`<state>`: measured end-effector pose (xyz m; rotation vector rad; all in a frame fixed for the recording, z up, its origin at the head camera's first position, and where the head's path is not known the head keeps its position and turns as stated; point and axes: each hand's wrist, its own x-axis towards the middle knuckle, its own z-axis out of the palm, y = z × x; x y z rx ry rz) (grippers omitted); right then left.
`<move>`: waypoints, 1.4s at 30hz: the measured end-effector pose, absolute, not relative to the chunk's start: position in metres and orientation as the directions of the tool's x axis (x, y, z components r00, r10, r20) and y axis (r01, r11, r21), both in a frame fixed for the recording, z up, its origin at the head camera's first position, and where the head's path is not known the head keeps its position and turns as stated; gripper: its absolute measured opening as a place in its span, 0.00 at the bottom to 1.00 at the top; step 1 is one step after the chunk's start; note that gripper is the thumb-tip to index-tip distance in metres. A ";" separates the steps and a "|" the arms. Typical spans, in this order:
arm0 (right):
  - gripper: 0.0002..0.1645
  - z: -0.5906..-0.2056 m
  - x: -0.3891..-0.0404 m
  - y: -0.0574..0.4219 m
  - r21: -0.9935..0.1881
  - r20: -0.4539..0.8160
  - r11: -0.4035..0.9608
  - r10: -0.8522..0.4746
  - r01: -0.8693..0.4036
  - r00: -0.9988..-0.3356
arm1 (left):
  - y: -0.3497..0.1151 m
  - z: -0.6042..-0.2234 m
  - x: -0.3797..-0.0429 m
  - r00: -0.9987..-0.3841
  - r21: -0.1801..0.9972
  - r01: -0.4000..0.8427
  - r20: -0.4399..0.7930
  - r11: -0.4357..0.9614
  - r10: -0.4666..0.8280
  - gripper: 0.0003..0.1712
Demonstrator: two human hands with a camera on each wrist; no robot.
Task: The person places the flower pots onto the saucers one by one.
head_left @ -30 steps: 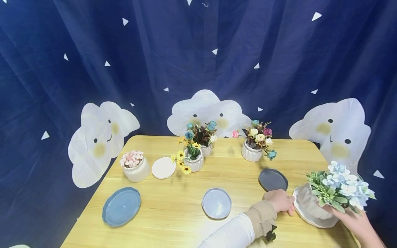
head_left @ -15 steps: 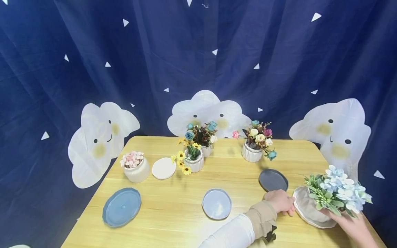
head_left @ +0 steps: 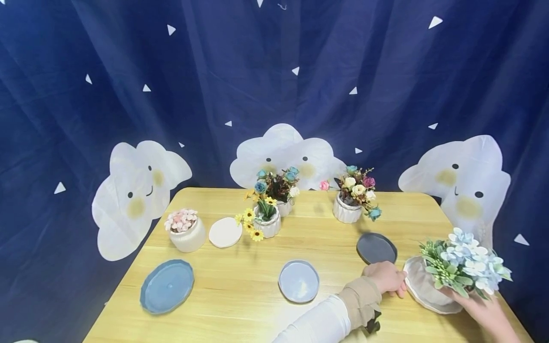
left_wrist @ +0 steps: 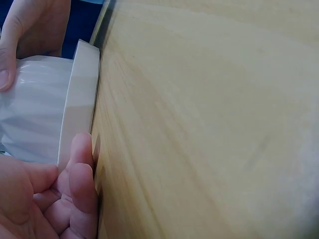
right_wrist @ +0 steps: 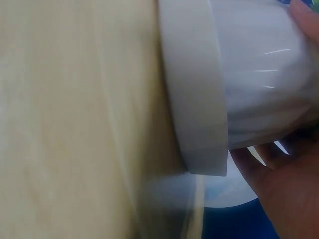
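Note:
In the head view, my left hand [head_left: 386, 277] is at the left side of a white plate [head_left: 412, 271] with an uneven rim. The left wrist view shows its thumb [left_wrist: 42, 177] and fingers pinching the plate's rim [left_wrist: 82, 84]. A white pot [head_left: 433, 285] stands inside that plate, bearing pale blue flowers [head_left: 476, 264] and green leaves. My right hand [head_left: 469, 302] grips this pot from its right side, partly hidden under the leaves. From the right wrist, the pot [right_wrist: 264, 74] shows with fingers around its upper part.
A dark grey plate [head_left: 377, 247] lies just behind my left hand. Light grey-blue [head_left: 299, 281], blue [head_left: 167, 287] and white plates [head_left: 225, 232] lie further left. Several white flower pots, such as the rose pot [head_left: 347, 209], stand towards the back. The table's right edge is close to my right hand.
My right hand and the flower pot have shifted a little to the left over the white plate, mostly in the earlier half second. The left hand has stayed at the plate's rim.

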<state>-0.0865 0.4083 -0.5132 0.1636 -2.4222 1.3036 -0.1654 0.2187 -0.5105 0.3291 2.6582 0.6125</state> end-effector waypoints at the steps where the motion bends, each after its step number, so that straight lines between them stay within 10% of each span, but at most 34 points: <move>1: 0.55 -0.513 -0.087 0.408 -0.782 0.379 0.560 0.081 -0.273 -0.922 | 0.218 -0.510 -0.165 -0.896 0.465 0.139 -0.317 0.874 0.312 0.27; 42: 0.49 -0.507 -0.079 0.408 -0.704 0.414 0.616 -0.048 -0.353 -0.909 | 0.201 -0.511 -0.163 -0.853 0.551 0.258 -0.256 0.794 0.455 0.21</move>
